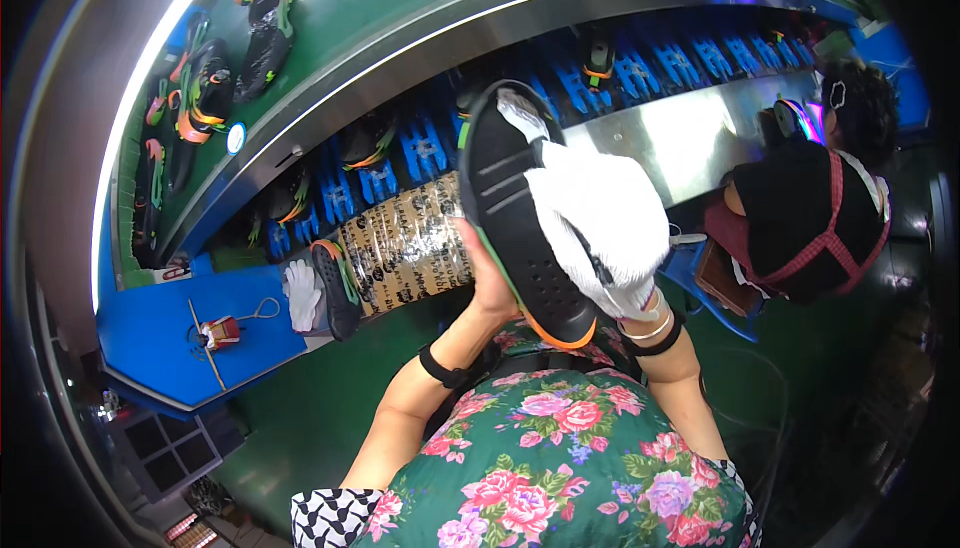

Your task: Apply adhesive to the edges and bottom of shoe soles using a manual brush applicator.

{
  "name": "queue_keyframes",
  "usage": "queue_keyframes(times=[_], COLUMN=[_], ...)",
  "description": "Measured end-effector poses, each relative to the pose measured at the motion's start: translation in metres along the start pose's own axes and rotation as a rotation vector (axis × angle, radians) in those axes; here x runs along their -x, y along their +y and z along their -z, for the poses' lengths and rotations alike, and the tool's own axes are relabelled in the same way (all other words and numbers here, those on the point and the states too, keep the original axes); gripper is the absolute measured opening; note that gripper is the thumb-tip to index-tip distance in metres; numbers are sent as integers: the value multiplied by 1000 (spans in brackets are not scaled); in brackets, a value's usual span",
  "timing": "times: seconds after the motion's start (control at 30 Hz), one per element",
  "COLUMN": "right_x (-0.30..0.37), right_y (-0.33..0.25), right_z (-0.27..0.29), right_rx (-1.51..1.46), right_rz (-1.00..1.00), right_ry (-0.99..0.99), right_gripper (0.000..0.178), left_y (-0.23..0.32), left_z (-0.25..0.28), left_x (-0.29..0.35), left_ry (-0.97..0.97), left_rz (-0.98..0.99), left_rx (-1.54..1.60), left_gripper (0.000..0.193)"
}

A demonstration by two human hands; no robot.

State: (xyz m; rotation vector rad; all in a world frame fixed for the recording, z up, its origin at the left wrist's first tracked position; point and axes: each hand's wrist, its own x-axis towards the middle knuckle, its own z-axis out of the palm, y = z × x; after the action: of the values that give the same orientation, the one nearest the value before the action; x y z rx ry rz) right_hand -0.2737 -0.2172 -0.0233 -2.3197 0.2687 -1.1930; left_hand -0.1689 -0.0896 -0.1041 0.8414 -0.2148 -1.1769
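Note:
I hold a black shoe (503, 191) up in front of me, its dark, grooved and perforated face toward me. Orange trim shows at its near end and green along its left edge. My left hand (488, 273) is bare and closed around the left side of the shoe, with the fingers partly hidden behind it. In a white knitted glove, my right hand (605, 223) grips the shoe's right side, and part of the white fabric reaches toward the far end. Another dark shoe (338, 291) with orange and green trim stands left of my left hand.
Beyond the shoe runs a line of blue racks (425, 151) beside a metal strip (690, 138). A taped brown panel (400, 238) lies nearby. On the blue table (150, 333) are white gloves (301, 293). More shoes (205, 88) sit upper left. A co-worker (815, 218) sits at right.

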Motion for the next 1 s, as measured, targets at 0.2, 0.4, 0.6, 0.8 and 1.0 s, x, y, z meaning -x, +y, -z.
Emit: queue_keyframes(times=[0.2, 0.4, 0.6, 0.8, 1.0], right_x=[4, -10, -15, -11, 3], right_y=[-24, -30, -57, -68, -88], right_z=[-16, -35, -63, -76, -105], right_rx=[-181, -183, -361, -133, -558], right_rz=[-40, -23, -104, -3, -269], right_ry=[-162, -28, 22, -11, 51], right_gripper=[40, 35, 21, 28, 18], left_y=[8, 26, 22, 41, 32], left_z=[31, 48, 104, 106, 167], left_x=[2, 12, 10, 23, 23], left_ry=[-45, 51, -401, -305, 109], left_rz=[85, 15, -20, -69, -155], left_rx=[24, -34, 394, 392, -169], left_gripper=[108, 106, 107, 97, 97])
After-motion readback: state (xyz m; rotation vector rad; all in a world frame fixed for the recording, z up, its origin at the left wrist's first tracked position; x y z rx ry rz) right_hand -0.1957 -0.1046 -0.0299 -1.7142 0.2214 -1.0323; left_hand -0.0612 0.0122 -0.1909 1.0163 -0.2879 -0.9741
